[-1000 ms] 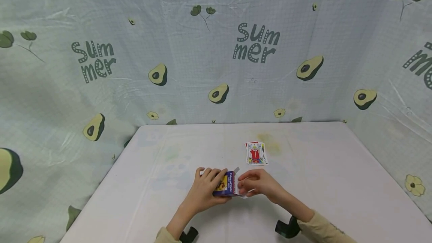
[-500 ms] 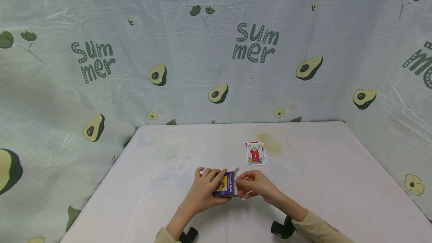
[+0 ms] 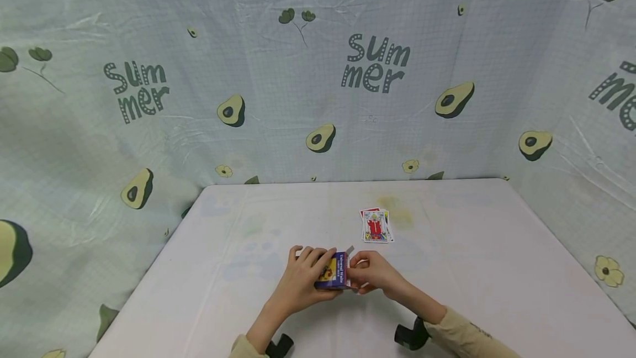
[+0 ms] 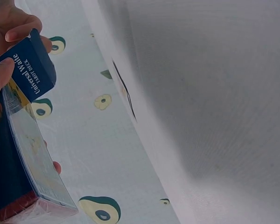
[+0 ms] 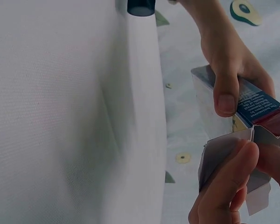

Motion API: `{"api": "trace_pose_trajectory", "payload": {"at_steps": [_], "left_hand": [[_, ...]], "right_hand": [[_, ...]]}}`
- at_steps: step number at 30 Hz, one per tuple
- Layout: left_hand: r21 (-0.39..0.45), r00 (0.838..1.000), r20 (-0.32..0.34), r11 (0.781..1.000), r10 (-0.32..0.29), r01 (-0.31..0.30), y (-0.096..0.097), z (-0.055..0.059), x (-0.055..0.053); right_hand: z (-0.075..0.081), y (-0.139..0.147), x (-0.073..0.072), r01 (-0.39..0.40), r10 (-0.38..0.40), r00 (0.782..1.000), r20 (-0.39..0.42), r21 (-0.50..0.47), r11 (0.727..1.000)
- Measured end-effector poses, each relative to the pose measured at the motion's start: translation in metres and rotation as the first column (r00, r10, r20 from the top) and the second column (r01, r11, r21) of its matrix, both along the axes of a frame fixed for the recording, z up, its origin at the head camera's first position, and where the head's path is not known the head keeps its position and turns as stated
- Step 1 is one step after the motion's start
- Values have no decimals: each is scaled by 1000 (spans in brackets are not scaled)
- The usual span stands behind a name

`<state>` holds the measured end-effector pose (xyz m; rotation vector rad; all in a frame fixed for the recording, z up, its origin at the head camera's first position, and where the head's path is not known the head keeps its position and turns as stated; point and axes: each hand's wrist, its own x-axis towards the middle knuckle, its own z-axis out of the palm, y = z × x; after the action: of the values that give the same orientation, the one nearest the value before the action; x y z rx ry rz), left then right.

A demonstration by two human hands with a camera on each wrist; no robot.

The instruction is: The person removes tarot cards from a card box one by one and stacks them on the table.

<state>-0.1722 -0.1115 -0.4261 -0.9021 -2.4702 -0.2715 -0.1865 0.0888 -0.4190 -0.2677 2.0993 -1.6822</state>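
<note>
A blue and yellow tarot deck box (image 3: 340, 269), printed "Universal Waite Tarot Deck", lies on its side with its end open toward the right. My left hand (image 3: 297, 285) grips it from the left, thumb below and fingers over the top. At the open end, the curled fingers and thumb of my right hand (image 3: 374, 273) pinch at the flaps. The right wrist view shows the grey inside of a flap (image 5: 219, 147) behind these fingers. In the left wrist view the printed end flap (image 4: 35, 70) stands folded out. The box's inside is mostly hidden by fingers.
A small loose stack of picture cards (image 3: 375, 226) lies face up beyond the hands, a red-robed figure on top. The white-covered table (image 3: 258, 209) meets a cloth backdrop (image 3: 278, 82) printed with avocados. Black wrist cameras sit under both forearms.
My right hand has moved left, closer in to the box's open end, its fingers now right at the flaps. The left hand and box have barely shifted; the card stack stays put.
</note>
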Motion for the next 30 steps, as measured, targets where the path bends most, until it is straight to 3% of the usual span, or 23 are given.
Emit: {"api": "trace_pose_trajectory", "payload": {"at_steps": [30], "left_hand": [[19, 1000, -16, 1000, -7, 7, 1, -2, -1]], "right_hand": [[-3, 4, -2, 15, -14, 999, 43, -23, 1000]]}}
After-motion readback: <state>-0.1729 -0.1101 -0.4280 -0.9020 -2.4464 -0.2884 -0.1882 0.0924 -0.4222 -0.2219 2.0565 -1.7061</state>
